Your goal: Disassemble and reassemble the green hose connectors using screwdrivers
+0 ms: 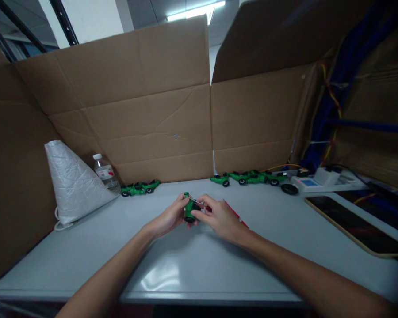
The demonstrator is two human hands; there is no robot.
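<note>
At the far left of the pale grey table point(96, 260), you have a silvery-white, wedge-shaped bag point(74, 190); just beside it stands a clear plastic bottle with a white cap point(106, 173); next come a few green toy cars with black wheels point(139, 188), bunched along the brown cardboard wall point(146, 110).

In the middle, the step in hand appears to be working on one small green-and-black toy piece point(188, 211), which you hold up above the table between your hands; the next move seems to call for keeping that piece steady and the tool tip well controlled, since a slip could scratch it or catch a finger.

Your left hand point(172, 217) is curled closed around the piece's left side; your right hand point(223, 221) is closed too, gripping a thin metal tool with a red end point(196, 202), its tip at the piece's upper part, its thumb close against the lower edge; a slim red rod point(236, 214) shows beyond this hand, whether part of the tool you cannot tell from here.

Farther right, more green toy cars point(257, 178) line the wall; then a black ring point(289, 189), a white power strip point(346, 181) and a black-screened phone point(351, 223).
</note>
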